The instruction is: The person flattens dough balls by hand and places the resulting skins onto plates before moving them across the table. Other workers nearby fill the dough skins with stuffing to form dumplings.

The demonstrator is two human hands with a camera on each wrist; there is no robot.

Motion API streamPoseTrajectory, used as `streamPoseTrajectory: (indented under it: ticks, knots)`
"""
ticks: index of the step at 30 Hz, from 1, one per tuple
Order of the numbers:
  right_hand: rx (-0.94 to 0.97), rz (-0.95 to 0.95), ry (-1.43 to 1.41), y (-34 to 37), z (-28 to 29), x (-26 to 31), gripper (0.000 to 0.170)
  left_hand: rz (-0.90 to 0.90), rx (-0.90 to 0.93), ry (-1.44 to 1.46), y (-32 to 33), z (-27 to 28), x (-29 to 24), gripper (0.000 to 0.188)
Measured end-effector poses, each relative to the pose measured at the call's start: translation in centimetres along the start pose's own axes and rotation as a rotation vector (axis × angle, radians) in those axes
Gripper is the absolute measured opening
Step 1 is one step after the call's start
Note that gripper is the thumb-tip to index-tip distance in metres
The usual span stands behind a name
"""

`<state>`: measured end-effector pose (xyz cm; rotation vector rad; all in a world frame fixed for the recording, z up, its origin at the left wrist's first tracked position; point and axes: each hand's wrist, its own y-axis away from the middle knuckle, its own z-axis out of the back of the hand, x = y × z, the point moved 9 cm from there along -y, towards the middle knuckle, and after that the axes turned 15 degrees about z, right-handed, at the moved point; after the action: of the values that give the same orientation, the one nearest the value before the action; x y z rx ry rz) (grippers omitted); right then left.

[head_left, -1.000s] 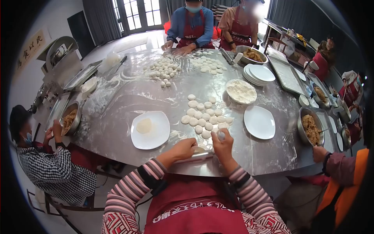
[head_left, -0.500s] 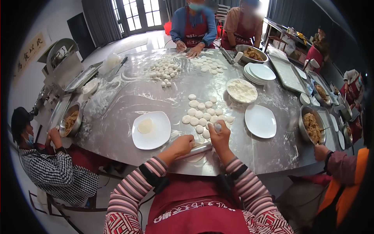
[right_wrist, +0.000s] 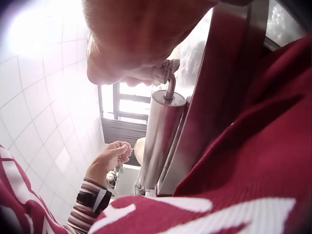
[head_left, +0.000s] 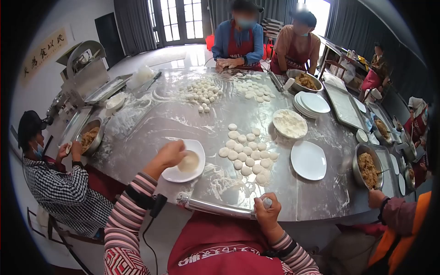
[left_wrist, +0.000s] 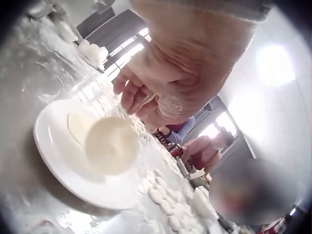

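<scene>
My left hand (head_left: 172, 154) is above a square white plate (head_left: 200, 170) and pinches a thin round dough wrapper (head_left: 188, 162) at its edge. In the left wrist view the wrapper (left_wrist: 113, 146) hangs at the fingertips, overlapping another flat wrapper (left_wrist: 77, 127) that lies on the plate. My right hand (head_left: 268, 214) grips one handle of a metal rolling pin (head_left: 220, 207), which lies along the table's near edge with its other handle free. Flattened dough rounds (head_left: 247, 150) sit in a cluster beyond the pin.
A bowl of flour (head_left: 290, 123), an empty white plate (head_left: 308, 160) and stacked plates (head_left: 312, 103) stand to the right. Metal bowls of filling (head_left: 368, 167) are at both sides. Small dough balls (head_left: 204, 93) lie farther back. Other people sit or stand around the floured table (head_left: 137, 151).
My left hand has let go of the rolling pin, taken the rolled wrapper and moved left over the plate. My right hand has come nearer my body with the pin.
</scene>
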<state>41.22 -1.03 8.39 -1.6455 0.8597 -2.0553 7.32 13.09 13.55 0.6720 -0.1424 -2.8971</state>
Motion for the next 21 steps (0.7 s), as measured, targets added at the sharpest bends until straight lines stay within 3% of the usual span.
streamPoseTrajectory:
  ticks: [1,3,6,7,9,13,18,20,21]
  knots:
    - [-0.011,-0.025,-0.015,0.1,0.0,-0.3,0.016,-0.005,-0.011,-0.007,-0.3,0.2,-0.2,0.021]
    - [-0.024,-0.049,-0.027,-0.1,0.1,-0.5,0.018,-0.131,-0.217,-0.161,-0.2,0.4,-1.7,0.026]
    - [-0.019,-0.014,-0.013,-0.5,0.1,-0.2,0.018,-0.431,0.038,0.007,1.1,-6.2,-9.1,0.022]
    - [-0.011,-0.032,-0.017,-0.4,0.1,-0.5,0.017,-0.441,0.117,0.011,2.0,-8.1,-11.5,0.020]
    - [-0.012,-0.041,-0.002,-0.3,0.1,-0.4,0.017,-0.527,0.110,0.027,2.4,-11.6,-14.7,0.019]
    - [-0.008,-0.053,0.018,-1.1,0.1,1.0,0.016,-0.520,0.018,-0.087,2.5,-15.3,-16.8,0.022]
    - [-0.025,-0.044,0.011,-1.0,0.1,0.5,0.017,-0.701,-0.119,-0.019,5.5,-14.1,-17.6,0.020]
    - [-0.013,-0.008,-0.030,-0.8,-0.3,-0.4,0.017,-0.494,0.247,-0.054,5.5,-15.7,-16.2,0.024]
    - [-0.018,0.002,-0.023,-0.8,-0.3,-0.8,0.017,-0.506,0.240,-0.052,5.6,-15.7,-15.7,0.024]
